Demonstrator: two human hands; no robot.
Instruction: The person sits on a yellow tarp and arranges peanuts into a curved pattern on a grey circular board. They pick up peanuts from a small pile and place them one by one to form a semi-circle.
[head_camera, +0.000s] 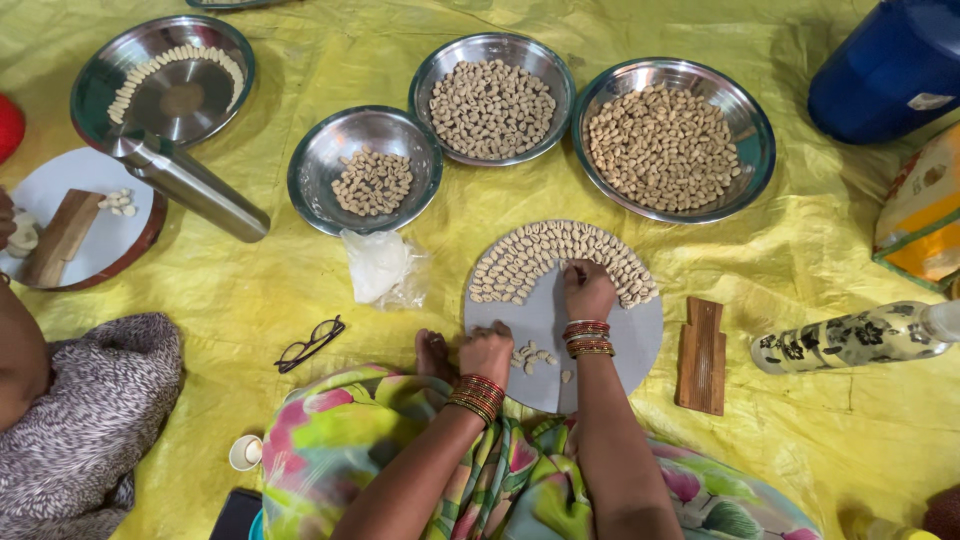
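Partly hidden fingertips: right hand (588, 290) pinches among shaped dough pieces (560, 260); left hand (487, 350), fisted, grip unclear, at round board (640, 340) edge.

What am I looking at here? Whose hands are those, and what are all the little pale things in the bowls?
A camera on a person's head looks down at their own two hands. The right hand touches rows of small pale shell-shaped pieces laid out on a round grey board. The left hand rests closed on the board's near edge; what it holds is hidden. Beyond stand three steel bowls of similar pieces, on a yellow sheet. Glasses and a wooden block lie nearby.
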